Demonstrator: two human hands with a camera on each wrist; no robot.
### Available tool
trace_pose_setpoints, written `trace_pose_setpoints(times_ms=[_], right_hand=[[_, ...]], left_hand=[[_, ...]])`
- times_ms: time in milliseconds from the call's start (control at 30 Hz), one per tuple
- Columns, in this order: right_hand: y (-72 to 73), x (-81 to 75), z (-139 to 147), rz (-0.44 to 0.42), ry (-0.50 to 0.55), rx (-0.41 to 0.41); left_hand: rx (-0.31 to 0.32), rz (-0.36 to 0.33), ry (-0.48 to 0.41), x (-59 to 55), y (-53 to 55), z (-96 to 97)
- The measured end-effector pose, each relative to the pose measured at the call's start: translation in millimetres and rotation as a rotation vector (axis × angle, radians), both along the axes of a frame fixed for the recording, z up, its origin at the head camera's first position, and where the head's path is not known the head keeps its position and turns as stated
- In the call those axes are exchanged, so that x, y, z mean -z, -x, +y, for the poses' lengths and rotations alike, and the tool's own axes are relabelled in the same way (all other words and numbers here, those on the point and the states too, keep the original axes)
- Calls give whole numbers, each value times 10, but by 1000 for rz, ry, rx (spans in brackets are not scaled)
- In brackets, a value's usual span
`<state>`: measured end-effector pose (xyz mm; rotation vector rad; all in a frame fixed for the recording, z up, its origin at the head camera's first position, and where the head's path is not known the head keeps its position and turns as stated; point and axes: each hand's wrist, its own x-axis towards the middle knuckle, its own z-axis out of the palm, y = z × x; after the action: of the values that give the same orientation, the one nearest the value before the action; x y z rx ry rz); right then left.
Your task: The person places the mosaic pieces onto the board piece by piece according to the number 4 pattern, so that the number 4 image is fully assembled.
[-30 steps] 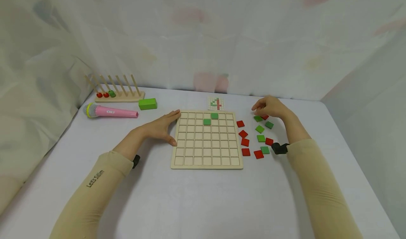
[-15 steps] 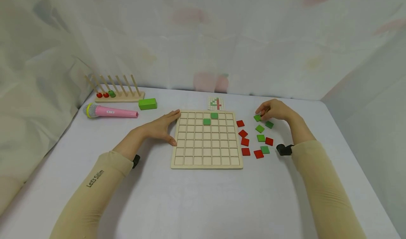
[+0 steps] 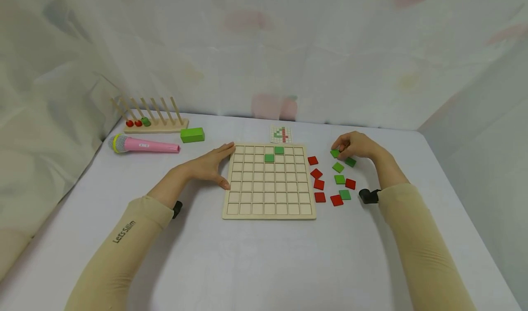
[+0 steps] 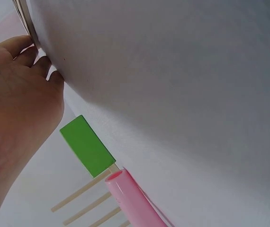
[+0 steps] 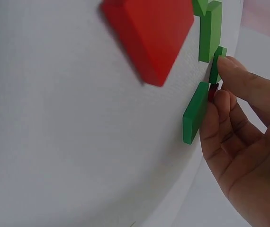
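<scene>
Since a second earlier: right hand [image 3: 358,145] drawn back and lowered from above the scattered tiles onto the farthest green tile [image 3: 335,153], fingers curled, thumb and forefinger closing on its edges. Left hand [image 3: 208,165] unmoved.

From the head camera: left hand lying flat, fingers straight, against the left edge of the wooden grid board [image 3: 270,212], apparently to keep it from sliding. Two green tiles [image 3: 274,154] already seated in cells near the top rows. Loose red and green tiles [image 3: 332,179] spread just right of the board, within easy reach. Pattern card [image 3: 281,135] propped beyond the board's far edge, likely as a guide. Pink toy microphone [image 3: 144,145], green block [image 3: 192,135] and peg rack [image 3: 151,119] parked well apart at far left.

From the left wrist: palm and straight fingers [image 4: 28,52] against the board's rim; green block [image 4: 87,146] and microphone [image 4: 132,198] beyond.

From the right wrist: forefinger tip [image 5: 229,64] pressed on the green tile's [image 5: 217,64] edge, a small red tile [image 5: 212,91] just beside it, another green tile [image 5: 195,113] touching the curled fingers.
</scene>
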<state>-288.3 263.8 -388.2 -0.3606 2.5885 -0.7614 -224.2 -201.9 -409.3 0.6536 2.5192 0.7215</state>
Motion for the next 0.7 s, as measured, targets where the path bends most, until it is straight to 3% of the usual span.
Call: trace_pose_setpoints(times_ms=[700], right_hand=[[-7,22,-14,35,-6,1]], left_hand=[[2,-3,-8,4,3,2]])
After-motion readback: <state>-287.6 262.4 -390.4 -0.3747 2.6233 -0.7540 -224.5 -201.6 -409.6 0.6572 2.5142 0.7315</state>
